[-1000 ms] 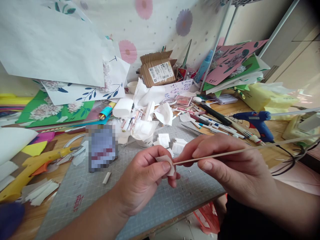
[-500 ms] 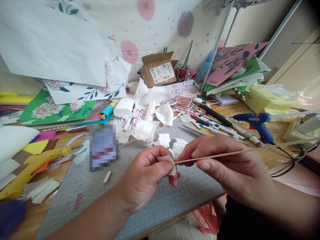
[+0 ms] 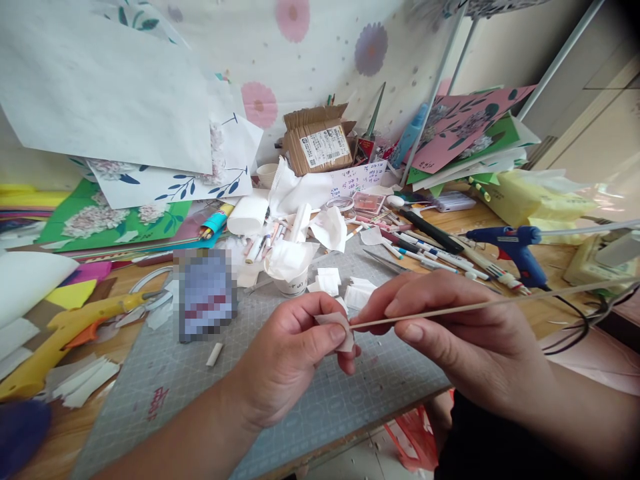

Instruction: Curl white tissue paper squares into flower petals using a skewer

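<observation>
Between the thumb and fingers of my left hand point(image 3: 295, 353) is a small piece of white paper point(image 3: 343, 337), slightly curled. My right hand point(image 3: 465, 333) pinches a long thin wooden stick point(image 3: 450, 309), whose near tip meets the paper's right edge. The stick runs out past my right hand toward the right side. Both hands are held above the grey cutting mat point(image 3: 200, 400). Just beyond them lie small stacks of cut white paper pieces point(image 3: 359, 292) and a paper cup point(image 3: 289, 273) with white paper in it.
A blue glue gun point(image 3: 520, 247) with its cord lies at right. Markers point(image 3: 425, 250) and scissors point(image 3: 385, 260) are behind my right hand. A yellow-handled tool point(image 3: 75, 327) rests at left. A cardboard box point(image 3: 320, 143) stands at the back near floral paper sheets point(image 3: 200, 180).
Almost nothing differs. My right thumb and the stick have shifted very slightly; the left hand keeps the paper in the same place.
</observation>
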A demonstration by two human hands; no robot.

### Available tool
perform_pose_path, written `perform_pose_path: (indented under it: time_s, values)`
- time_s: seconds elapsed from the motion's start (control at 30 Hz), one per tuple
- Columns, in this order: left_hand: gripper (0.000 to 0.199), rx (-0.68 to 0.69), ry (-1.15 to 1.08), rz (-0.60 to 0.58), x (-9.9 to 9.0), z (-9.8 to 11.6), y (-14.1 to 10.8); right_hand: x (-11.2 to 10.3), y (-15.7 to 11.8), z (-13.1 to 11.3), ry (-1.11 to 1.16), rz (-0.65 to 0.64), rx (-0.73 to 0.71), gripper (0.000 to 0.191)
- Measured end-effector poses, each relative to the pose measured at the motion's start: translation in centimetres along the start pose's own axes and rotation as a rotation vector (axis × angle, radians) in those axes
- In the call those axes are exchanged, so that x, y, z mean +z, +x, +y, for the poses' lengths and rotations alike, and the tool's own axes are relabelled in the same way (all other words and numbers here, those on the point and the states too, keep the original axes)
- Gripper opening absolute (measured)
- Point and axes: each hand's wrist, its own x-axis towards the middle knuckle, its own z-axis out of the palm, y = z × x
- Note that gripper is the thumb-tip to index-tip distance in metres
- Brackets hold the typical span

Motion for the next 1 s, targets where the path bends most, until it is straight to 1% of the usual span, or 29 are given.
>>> perform_pose_path:
  time_s: [0.23, 0.53, 0.67, 0.77, 0.87, 1.0]
  values:
    - [0.012, -0.003, 0.014, -0.003, -0.26, -0.10, 0.19, 0.04, -0.11, 0.06, -0.002, -0.003, -0.009, 0.013]
    - [0.013, 0.005, 0.041, 0.006, -0.52, -0.05, 0.03, -0.01, 0.26, -0.34, -0.141, -0.009, -0.061, 0.011]
    - [0.012, 0.008, 0.077, 0.023, -0.58, -0.03, 0.03, -0.07, 0.36, -0.43, -0.154, -0.030, -0.067, 0.011]
    - [0.010, 0.030, 0.128, 0.031, -0.66, 0.02, -0.01, -0.14, 0.32, -0.37, -0.145, -0.034, -0.054, 0.011]
    - [0.010, 0.073, 0.188, 0.052, -0.79, 0.01, -0.07, -0.18, 0.29, -0.24, -0.141, -0.032, -0.007, 0.009]
    - [0.012, 0.143, 0.288, 0.049, -0.86, 0.01, -0.05, -0.18, 0.25, -0.15, -0.141, -0.024, 0.051, 0.006]
